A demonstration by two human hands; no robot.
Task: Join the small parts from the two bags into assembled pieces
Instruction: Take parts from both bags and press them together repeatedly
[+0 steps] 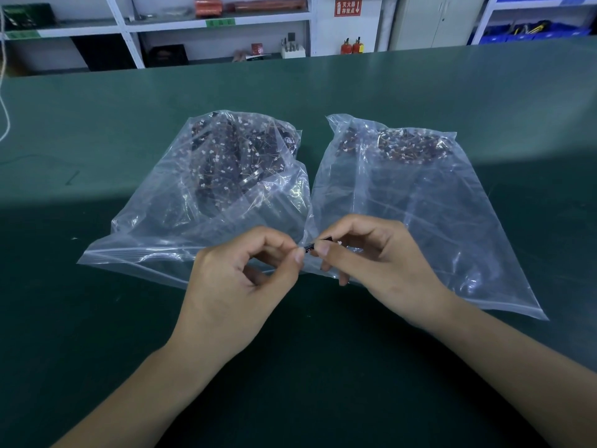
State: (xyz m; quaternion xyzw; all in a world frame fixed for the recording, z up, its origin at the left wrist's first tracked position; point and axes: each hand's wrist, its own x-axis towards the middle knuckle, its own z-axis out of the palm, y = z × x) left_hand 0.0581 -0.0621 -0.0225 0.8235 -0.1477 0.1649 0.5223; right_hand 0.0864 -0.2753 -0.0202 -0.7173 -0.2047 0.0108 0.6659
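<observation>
Both hands meet just above the near edges of two clear plastic bags on the green counter (97, 318). The left hand (239, 286) has its fingers (300, 255) curled inward, thumb and forefinger closed in a pinch on one end of a small dark part (315, 244). The right hand (381, 257) mirrors it, thumb and forefinger pinching the other end of the same piece, the remaining fingers loosely bent below. The part sits directly between the two sets of fingertips, tilted slightly upward toward the right; it may be two pieces being pressed together, but it is too small to tell. The left bag (206, 176) and the right bag (420, 189) lie side by side, touching along their inner edges, each holding a heap of dark parts with white connectors and thin wires at its far end.
</observation>
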